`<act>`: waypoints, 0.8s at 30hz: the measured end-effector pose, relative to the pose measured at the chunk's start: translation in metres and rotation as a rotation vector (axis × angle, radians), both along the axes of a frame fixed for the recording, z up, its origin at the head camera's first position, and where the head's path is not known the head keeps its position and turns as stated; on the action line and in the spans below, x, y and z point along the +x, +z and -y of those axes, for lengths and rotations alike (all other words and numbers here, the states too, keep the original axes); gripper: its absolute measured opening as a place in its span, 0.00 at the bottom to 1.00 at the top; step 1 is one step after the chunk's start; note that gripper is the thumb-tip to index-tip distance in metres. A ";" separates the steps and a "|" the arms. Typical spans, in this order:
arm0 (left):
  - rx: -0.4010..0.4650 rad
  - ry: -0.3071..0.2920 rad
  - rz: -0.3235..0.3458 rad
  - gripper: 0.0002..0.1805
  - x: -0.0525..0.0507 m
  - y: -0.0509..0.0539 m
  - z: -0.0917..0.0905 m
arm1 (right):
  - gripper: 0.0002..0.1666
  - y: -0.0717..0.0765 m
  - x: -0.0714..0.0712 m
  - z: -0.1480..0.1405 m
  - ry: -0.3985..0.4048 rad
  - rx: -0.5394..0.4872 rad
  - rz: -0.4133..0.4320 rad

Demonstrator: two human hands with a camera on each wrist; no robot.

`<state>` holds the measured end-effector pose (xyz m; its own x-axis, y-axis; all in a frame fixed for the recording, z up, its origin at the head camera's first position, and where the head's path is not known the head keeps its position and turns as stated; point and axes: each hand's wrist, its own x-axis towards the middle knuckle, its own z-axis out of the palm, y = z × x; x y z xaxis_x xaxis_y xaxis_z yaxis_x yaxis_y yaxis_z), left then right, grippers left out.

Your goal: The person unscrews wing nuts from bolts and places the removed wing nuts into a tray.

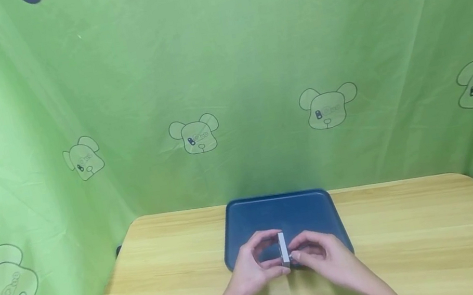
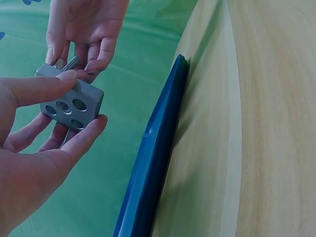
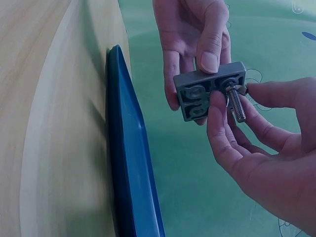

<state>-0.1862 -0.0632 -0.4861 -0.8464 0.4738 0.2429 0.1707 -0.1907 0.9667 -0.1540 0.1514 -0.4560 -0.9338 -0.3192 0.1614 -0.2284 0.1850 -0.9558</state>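
A grey metal block (image 1: 283,250) is held up over the blue tray's near edge. My left hand (image 1: 253,268) grips it by its edges, thumb on one side and fingers on the other. Several round holes mark one broad face in the left wrist view; the opposite face has recessed shapes. From that recessed face sticks a threaded bolt (image 3: 237,104). My right hand (image 1: 329,255) pinches at the bolt's base, where a small metal piece (image 3: 242,90), perhaps a nut, shows by the thumb. Fingers partly hide this piece.
The blue tray (image 1: 272,212) lies at the back of the light wooden table (image 1: 423,236). Green cloth (image 1: 240,62) with bear drawings hangs behind the table and on both sides.
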 end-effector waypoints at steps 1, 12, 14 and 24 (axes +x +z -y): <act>0.002 -0.001 0.001 0.41 0.000 0.000 0.000 | 0.12 0.000 0.000 0.000 0.003 0.004 -0.005; 0.000 -0.001 -0.002 0.41 0.000 -0.001 0.000 | 0.13 0.000 0.000 0.000 0.026 -0.013 -0.007; 0.000 -0.001 0.002 0.41 0.000 -0.001 0.000 | 0.14 0.000 0.000 0.000 0.025 -0.017 0.001; -0.021 0.005 0.006 0.41 0.000 0.000 0.000 | 0.16 0.000 0.000 -0.001 0.008 -0.016 0.014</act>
